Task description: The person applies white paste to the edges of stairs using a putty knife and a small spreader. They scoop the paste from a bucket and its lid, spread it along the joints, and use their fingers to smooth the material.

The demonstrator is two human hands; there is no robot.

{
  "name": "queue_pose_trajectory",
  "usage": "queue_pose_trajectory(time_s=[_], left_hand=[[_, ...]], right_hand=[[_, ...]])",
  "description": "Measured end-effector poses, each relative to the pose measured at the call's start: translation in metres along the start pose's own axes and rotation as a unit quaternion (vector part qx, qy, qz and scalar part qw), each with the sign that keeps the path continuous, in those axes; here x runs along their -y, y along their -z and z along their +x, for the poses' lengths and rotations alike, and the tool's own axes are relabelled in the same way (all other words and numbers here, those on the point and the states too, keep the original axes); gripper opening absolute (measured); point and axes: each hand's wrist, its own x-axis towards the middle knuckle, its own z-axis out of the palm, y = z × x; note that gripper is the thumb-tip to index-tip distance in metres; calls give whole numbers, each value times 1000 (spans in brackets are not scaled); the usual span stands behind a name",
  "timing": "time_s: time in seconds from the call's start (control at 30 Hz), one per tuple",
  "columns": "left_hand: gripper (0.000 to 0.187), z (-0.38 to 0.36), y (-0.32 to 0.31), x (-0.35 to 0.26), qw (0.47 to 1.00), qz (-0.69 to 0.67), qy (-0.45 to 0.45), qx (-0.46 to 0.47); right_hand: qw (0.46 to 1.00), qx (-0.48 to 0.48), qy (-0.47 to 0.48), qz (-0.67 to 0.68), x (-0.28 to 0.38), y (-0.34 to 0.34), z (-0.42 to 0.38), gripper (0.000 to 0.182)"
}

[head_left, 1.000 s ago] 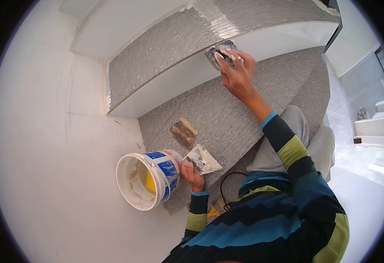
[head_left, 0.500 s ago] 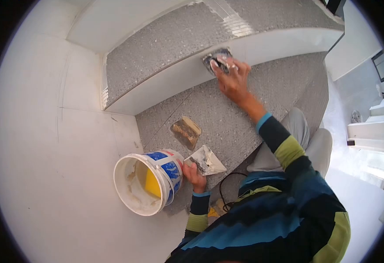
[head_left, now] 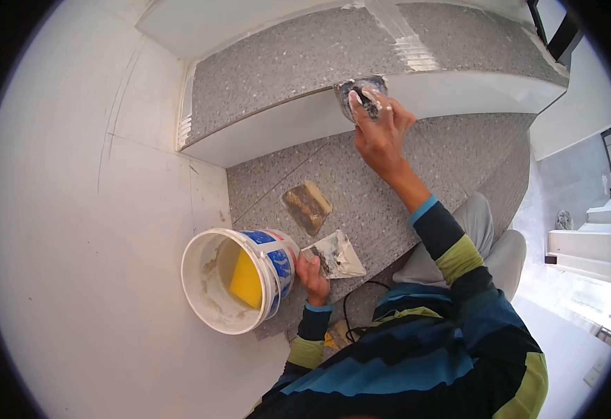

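My right hand (head_left: 382, 133) grips a dark, paste-smeared scraper (head_left: 360, 98), its edge against the top of the white riser (head_left: 284, 124) below the grey speckled upper step (head_left: 270, 66). Lower down, my left hand (head_left: 312, 279) is closed on a flat plate (head_left: 334, 255) covered with whitish paste. This plate lies just right of a white and blue bucket (head_left: 200, 307), which tilts towards the camera and has a yellow sponge (head_left: 246, 281) inside. Above the plate, a brown-smeared block (head_left: 307, 207) rests on the lower grey step (head_left: 368, 202).
A white wall (head_left: 96, 279) with pencil lines fills the left side. White ridged paste (head_left: 414, 50) marks the upper step. Near my legs (head_left: 480, 244) runs a black cable (head_left: 347, 314). More white steps (head_left: 584, 244) show at the far right.
The view has shifted, so the steps appear lower and further right. My right hand and the scraper now sit at the riser's top edge. My left hand still holds the plate beside the bucket.
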Motion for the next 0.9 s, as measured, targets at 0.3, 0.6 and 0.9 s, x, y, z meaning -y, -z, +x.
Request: queue_pose_trajectory(time_s=[0.3,0.6,0.9], left_hand=[[29,2,-12,-9,1000,-5,-5,12],[36,2,-14,-7,999,-40,11,-4],[34,3,-18,-16,1000,-7,-1,6]], right_hand=[[998,64,-23,-8,6,2,-15,45],[994,100,-25,-21,-15,13,-28,46],[995,80,33,-56,-48,18,-37,45]])
